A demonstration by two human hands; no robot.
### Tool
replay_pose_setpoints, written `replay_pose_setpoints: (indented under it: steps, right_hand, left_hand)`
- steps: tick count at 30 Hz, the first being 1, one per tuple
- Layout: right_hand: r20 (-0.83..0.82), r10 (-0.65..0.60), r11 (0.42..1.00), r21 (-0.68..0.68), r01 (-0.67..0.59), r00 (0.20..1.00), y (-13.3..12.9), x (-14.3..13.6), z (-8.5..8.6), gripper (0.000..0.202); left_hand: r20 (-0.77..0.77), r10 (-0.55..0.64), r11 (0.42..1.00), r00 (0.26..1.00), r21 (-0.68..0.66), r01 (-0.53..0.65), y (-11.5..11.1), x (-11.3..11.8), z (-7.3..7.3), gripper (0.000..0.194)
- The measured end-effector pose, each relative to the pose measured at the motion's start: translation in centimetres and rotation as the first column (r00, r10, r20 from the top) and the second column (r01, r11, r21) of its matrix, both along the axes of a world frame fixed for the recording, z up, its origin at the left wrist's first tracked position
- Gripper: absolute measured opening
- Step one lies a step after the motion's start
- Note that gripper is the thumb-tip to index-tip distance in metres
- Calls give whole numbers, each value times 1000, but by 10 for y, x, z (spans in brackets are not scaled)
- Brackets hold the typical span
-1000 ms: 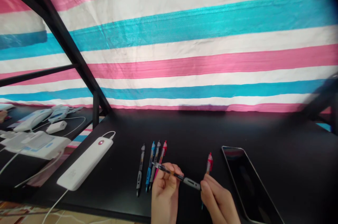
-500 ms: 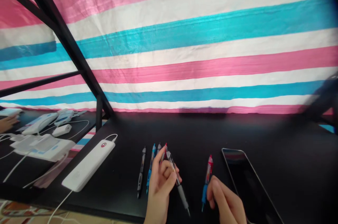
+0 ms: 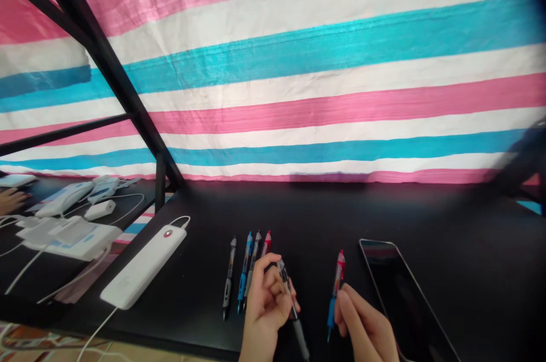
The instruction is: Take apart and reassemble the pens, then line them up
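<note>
My left hand point(image 3: 268, 308) is closed around a clear-barrelled pen with a grey grip point(image 3: 297, 328), whose tip points down toward the near edge. My right hand point(image 3: 367, 325) has its fingers pinched at a pen with a red top and blue grip point(image 3: 336, 294), which slants with its red end away from me. Left of my left hand lie a black-and-grey pen point(image 3: 229, 279), a blue pen point(image 3: 244, 271) and a grey pen point(image 3: 255, 262), roughly side by side. A red-topped pen point(image 3: 267, 242) is partly hidden behind my left fingers.
A dark-screened phone point(image 3: 405, 294) lies right of my right hand. On the left, a white power strip point(image 3: 143, 268) with a cord rests on the black table point(image 3: 324, 208). Beyond the black metal frame point(image 3: 128, 100) are white chargers, cables and another person's hand point(image 3: 12, 200).
My left hand has moved slightly right and toward me with the grey-grip pen, uncovering more of the pens behind it. My right hand has barely moved.
</note>
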State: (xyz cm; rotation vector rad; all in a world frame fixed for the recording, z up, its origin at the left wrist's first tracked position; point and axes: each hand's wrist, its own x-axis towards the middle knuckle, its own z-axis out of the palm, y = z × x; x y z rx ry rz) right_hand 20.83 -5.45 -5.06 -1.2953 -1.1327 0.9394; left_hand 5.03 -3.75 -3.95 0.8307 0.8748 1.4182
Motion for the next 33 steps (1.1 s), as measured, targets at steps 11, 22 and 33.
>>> replay_pose_setpoints:
  steps: [11,22,33]
  right_hand:
    - [28,2,1000,2,-2,1000,-1,0,4,54]
    - [32,-4,1000,12,3,999,1,-1,0,52]
    - [26,-24,999,38,23,999,1,-1,3,53]
  left_hand:
    - [42,29,999,999,-46,-27,-1,1,6,52]
    - [96,13,999,995,-38,-9,1,0,9,56]
    - [14,-124,992,992,10,124,24,-24,38,59]
